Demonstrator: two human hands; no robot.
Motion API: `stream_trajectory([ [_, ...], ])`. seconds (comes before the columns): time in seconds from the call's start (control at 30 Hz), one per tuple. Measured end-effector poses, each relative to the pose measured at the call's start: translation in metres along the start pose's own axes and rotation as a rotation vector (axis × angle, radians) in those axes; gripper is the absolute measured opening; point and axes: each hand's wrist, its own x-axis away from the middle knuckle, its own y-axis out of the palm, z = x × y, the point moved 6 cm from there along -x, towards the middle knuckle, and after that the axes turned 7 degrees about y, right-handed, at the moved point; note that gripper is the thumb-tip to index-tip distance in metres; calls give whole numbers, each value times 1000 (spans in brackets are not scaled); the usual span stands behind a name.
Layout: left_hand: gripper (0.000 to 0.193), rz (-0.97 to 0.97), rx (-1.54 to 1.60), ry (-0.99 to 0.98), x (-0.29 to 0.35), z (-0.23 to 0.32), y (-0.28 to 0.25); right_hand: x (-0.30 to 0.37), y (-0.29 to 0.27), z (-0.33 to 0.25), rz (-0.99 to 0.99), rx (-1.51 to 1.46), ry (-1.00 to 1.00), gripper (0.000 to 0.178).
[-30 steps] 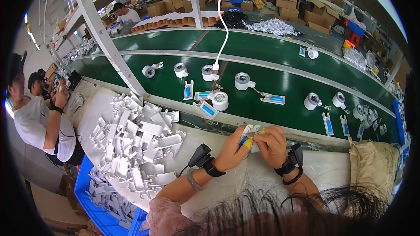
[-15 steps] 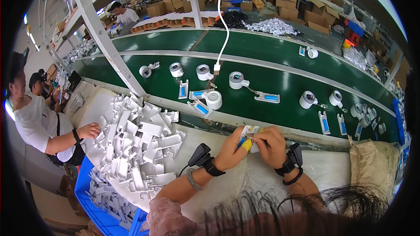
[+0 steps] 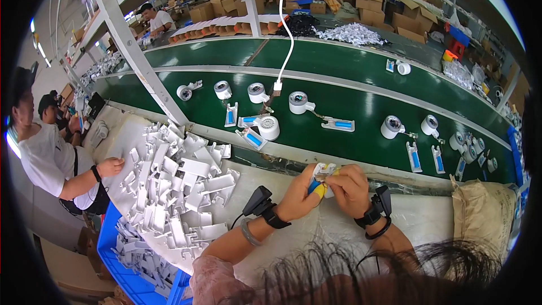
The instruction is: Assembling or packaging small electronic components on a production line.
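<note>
In front of me, at the near edge of the green belt, my left hand [image 3: 297, 196] is closed round a white plastic fan part [image 3: 323, 168]. Something yellow [image 3: 319, 190] covers or lies by the left thumb, with a bit of blue beside it. My right hand [image 3: 351, 193] pinches the same part from the other side with bent fingers. What lies between the fingertips is mostly hidden. Beyond my hands, a round white fan head [image 3: 269, 127] rests on the belt near white handle pieces with blue batteries [image 3: 339, 124].
A heap of white plastic shells [image 3: 186, 183] covers the bench at left, above a blue bin [image 3: 107, 237] of more shells. A sack [image 3: 483, 212] stands at right. A white cable [image 3: 289, 39] hangs over the belt. A co-worker's hand [image 3: 110, 167] is by the heap.
The fan parts on the belt have shifted a little to the left. The co-worker's hand has drawn back from the shell heap. My hands keep their place, with a slight shift of the fingers.
</note>
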Motion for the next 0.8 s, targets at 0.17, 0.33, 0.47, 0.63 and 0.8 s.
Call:
stream_trajectory([
  [0.17, 41, -15, -17, 101, 1, -1, 2, 1, 1, -1, 37, 10, 18, 21],
  [0.33, 40, 4, 44, 68, 2, -3, 3, 0, 0, -1, 37, -1, 18, 21],
  [0.47, 41, 13, 39, 78, 4, -1, 2, 0, 1, -1, 26, -6, 29, 19],
  [0.63, 41, 15, 42, 56, 4, -5, 2, 2, 2, 2, 24, -5, 60, 18],
  [0.8, 43, 10, 79, 38, 5, -7, 1, 2, 2, 2, 17, 9, 63, 18],
])
